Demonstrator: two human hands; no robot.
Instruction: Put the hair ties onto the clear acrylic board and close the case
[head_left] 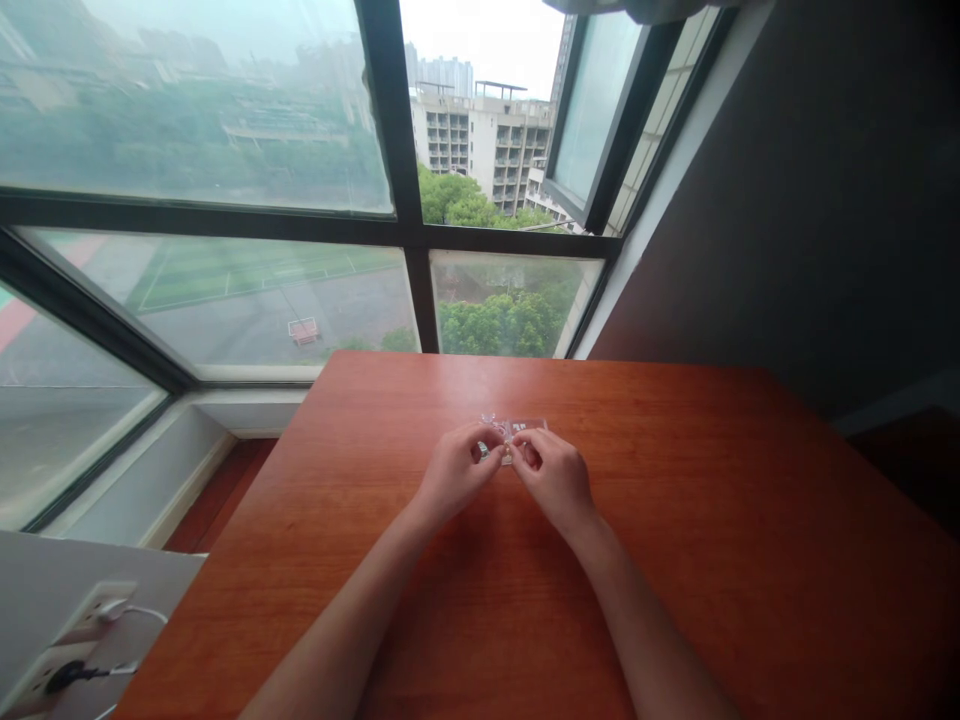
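Both of my hands meet over the middle of a reddish wooden table [675, 560]. My left hand [454, 468] and my right hand [553, 474] pinch a small clear plastic item [507, 447] between their fingertips. Just beyond the fingers a small transparent packet or case [525, 426] lies flat on the table, touching or nearly touching the held piece. The item is too small and see-through for me to tell what it is. Both forearms reach in from the bottom edge of the view.
A large window with dark frames [409, 235] stands behind the table's far edge, one pane [592, 110] swung open. A dark wall [825, 200] runs along the right. At lower left a wall socket [71, 640] holds plugged cables.
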